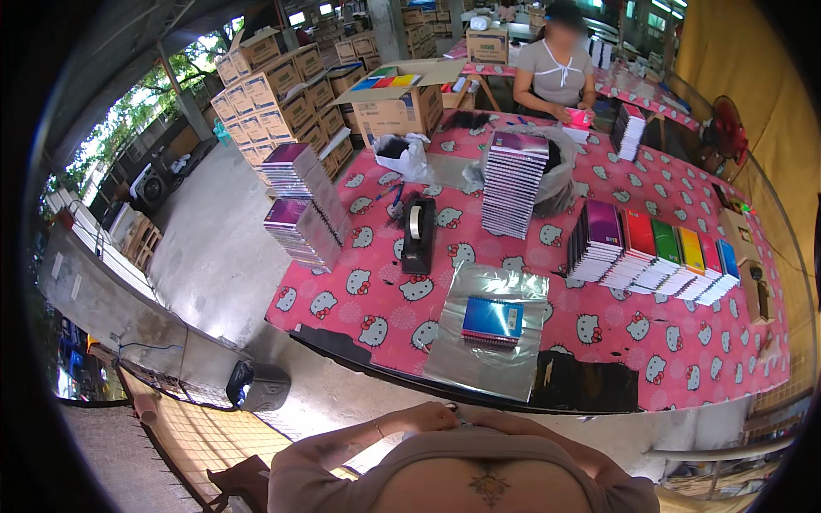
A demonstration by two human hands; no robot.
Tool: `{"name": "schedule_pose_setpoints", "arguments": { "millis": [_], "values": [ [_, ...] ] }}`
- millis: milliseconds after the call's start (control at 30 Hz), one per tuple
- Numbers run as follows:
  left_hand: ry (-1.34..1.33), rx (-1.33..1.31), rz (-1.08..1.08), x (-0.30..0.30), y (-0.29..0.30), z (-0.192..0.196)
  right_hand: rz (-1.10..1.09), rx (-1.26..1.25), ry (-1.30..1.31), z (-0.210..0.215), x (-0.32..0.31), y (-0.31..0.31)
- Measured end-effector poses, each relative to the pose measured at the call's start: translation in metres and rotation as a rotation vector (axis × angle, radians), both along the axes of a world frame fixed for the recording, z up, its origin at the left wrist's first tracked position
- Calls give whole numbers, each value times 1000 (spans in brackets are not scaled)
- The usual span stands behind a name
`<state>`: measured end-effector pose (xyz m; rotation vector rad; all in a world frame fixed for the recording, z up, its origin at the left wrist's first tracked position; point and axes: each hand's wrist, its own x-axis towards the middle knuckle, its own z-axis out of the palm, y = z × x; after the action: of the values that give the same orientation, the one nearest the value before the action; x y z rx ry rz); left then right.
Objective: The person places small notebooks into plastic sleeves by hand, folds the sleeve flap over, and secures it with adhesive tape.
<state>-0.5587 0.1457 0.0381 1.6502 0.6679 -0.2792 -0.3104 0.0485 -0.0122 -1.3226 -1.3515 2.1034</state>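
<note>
Where wrists meet at chest, left hand [428, 418] and right hand [505, 422] touch; fingers hidden, grip cannot be told. Ahead: pink cartoon-cat table [684, 342], open-sided warehouse, stacked cartons [274, 94]. Nearest beyond hands: clear bag [479, 359] under blue spiral notebook [493, 320].
</note>
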Motion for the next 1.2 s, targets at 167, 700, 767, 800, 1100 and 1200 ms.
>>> {"name": "schedule_pose_setpoints", "arguments": {
  "millis": [167, 700, 767, 800, 1100, 1200],
  "values": [
    [-55, -18, 71, -20, 4, -44, -48, -108, 71, 61, -21, 21],
    [-150, 184, -7, -50, 20, 3, -182, 331, -92, 30, -9, -21],
    [-180, 205, -39, -50, 24, 3, -196, 354, -159, 27, -13, -19],
    [-185, 238, -45, -46, 26, 8, -204, 364, -193, 29, -16, -17],
    [-67, 297, 110, -71, 34, -19, -399, 390, -498, -6, -55, -10],
    [-128, 362, 79, -76, 38, -30, -427, 386, -482, -10, -54, -10]
  ]
}}
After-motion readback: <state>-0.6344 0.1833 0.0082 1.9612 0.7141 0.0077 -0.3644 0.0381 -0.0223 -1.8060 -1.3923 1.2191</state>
